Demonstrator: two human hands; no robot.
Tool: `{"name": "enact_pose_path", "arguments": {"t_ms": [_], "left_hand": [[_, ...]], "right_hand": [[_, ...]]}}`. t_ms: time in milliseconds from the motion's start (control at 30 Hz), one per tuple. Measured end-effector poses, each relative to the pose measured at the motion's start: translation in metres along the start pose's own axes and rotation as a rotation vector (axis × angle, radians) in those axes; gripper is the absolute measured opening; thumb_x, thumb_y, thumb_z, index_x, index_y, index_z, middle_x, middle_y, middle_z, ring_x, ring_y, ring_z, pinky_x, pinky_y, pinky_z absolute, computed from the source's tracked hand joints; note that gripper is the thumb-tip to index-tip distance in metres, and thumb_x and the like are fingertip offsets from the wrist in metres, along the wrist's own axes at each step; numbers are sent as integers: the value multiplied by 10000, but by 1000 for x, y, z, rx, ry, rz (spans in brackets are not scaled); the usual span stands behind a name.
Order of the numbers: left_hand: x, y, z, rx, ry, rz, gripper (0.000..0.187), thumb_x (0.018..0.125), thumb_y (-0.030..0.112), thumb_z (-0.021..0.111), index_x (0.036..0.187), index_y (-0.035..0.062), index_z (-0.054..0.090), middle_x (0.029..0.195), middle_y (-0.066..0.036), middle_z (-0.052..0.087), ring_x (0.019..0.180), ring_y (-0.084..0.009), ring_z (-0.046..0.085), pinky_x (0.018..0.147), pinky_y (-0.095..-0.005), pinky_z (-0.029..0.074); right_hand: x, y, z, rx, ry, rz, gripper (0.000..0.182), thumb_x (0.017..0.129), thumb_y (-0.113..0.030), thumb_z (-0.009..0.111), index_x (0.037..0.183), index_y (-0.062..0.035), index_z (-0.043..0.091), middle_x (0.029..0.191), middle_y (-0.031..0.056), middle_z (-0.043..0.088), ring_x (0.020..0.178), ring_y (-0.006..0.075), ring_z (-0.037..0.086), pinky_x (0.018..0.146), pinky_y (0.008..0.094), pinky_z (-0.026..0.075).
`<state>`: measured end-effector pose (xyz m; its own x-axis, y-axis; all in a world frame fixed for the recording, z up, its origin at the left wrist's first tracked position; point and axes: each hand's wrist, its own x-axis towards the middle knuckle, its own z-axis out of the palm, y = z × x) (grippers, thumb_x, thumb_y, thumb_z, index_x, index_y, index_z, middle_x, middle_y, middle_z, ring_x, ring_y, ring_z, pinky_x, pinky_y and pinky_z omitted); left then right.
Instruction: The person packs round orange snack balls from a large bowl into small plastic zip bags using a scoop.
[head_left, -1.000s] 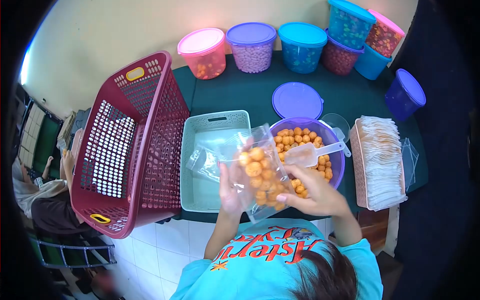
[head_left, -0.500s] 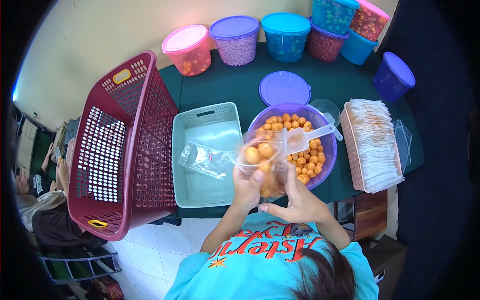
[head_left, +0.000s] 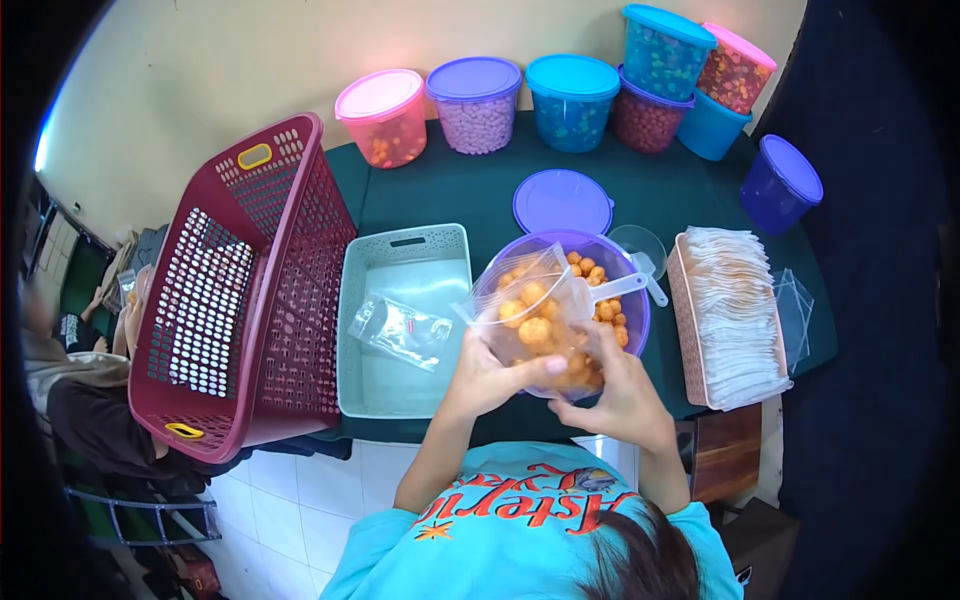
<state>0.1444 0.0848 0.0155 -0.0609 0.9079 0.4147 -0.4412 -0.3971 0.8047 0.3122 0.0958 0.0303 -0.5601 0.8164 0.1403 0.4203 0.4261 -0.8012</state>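
Observation:
Between my hands is a clear zip bag [head_left: 540, 325] filled with round orange snack balls, held over the near part of a purple tub [head_left: 643, 318]. My left hand [head_left: 490, 372] grips the bag's left side, thumb across its front. On the right side, my right hand [head_left: 622, 395] has its fingers curled around the bag. Loose orange snack balls [head_left: 612, 318] lie in the tub behind it, with a white scoop [head_left: 622, 287] resting on them. Left of the tub, a pale green tray [head_left: 400, 402] holds a flat clear plastic bag [head_left: 402, 328].
A tall maroon basket [head_left: 300, 290] stands at left. To the right, a pink basket [head_left: 690, 330] holds stacked white packets [head_left: 735, 310]. A purple lid [head_left: 563, 202] lies behind the tub. Several lidded tubs [head_left: 475, 105] line the wall. Another person [head_left: 95, 400] is at far left.
The bag has been tilted and spread wider, its top toward the upper right. Both hands have shifted around it, with my left thumb now across the front. The camera view has shifted slightly.

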Motion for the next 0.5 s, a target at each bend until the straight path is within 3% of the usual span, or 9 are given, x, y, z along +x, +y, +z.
{"name": "enact_pose_path", "arguments": {"t_ms": [67,133,200,233,333,400,467,500], "left_hand": [[-3,6,5,95,44,-375,553,712,77,662,1179,-33,387,1105,-133,505,1036,-178,489,854,-320,431],[-6,2,11,38,74,-381,478,736,35,620,1159,-39,411,1092,-126,518,1035,-180,493,876,-325,415],[-5,2,20,-244,127,-336,452,748,15,592,1157,-44,409,1107,-125,510,1035,-190,497,883,-329,411],[-5,-1,23,-242,132,-331,452,748,15,592,1157,-44,409,1107,-125,510,1035,-190,497,883,-329,411],[-5,-13,33,-252,155,-270,456,746,-7,581,1164,-30,400,1081,-112,520,1020,-201,508,868,-331,426],[-6,-27,41,-200,292,-157,507,735,-13,596,1186,-7,365,1076,-102,507,1008,-196,511,855,-326,436],[-7,-36,45,-192,309,-174,535,739,-12,598,1204,22,334,1091,-96,482,1002,-185,509,841,-313,447],[-6,-40,48,-161,341,-207,529,749,-6,592,1206,23,328,1108,-97,470,1004,-181,506,838,-305,449]], "right_hand": [[-5,-3,-16,164,-67,-6,812,538,-187,797,1169,10,326,1018,187,546,943,261,567,800,334,445],[-7,12,-17,223,31,-129,707,585,-224,779,1126,-6,380,946,191,581,860,255,601,728,312,467],[-14,22,-24,529,14,76,600,613,-118,757,1097,1,424,940,147,589,849,176,592,728,287,470],[-18,26,-26,625,38,144,495,630,-50,730,1052,-3,476,921,105,590,852,129,572,728,266,469],[-27,47,-21,753,146,81,414,638,-28,715,998,-3,513,908,83,583,834,114,560,719,246,463],[-32,50,-17,930,165,107,346,657,-38,700,958,2,532,954,76,565,868,115,541,749,245,443],[-35,65,-9,961,280,-32,325,690,-71,680,965,10,527,1012,83,538,917,127,523,802,266,423],[-36,73,-6,1023,278,17,352,712,-109,668,1003,14,513,1052,87,520,971,148,504,854,292,394]]}}
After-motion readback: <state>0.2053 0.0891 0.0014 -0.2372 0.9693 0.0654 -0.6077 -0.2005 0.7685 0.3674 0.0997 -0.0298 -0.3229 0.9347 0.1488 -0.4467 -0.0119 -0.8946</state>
